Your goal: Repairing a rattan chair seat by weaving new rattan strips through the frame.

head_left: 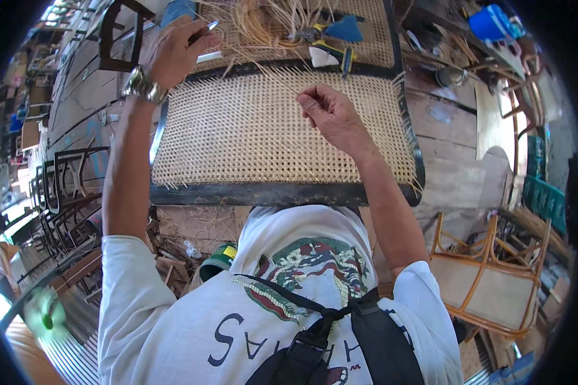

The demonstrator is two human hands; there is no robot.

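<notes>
- The woven cane panel (pixel 257 128) lies in front of the person, set in a black frame (pixel 282 194); its near edge is next to the person's body.
- The left hand (pixel 181 50) is above the far left part of the frame. Its fingers are bent around a small tool (pixel 212 25) with a bright metal tip, which projects to the right.
- A metal watch (pixel 141 86) is fitted on the left wrist.
- The right hand (pixel 327 114) is over the right half of the cane panel. Its fingers are curled in and the thumb lies against the forefinger; whether a strand is pinched between them cannot be told.
- Short cane ends project along the side edges of the panel.
- Beyond it, a second woven panel (pixel 374 48) carries a loose bundle of cane strands (pixel 263 16).
- To the right of the bundle are pliers (pixel 309 33), a blue piece (pixel 345 29), a white block (pixel 322 57) and a yellow-and-black tool (pixel 347 62).
- A rattan chair (pixel 488 285) is at the lower right, well apart from the panel.
</notes>
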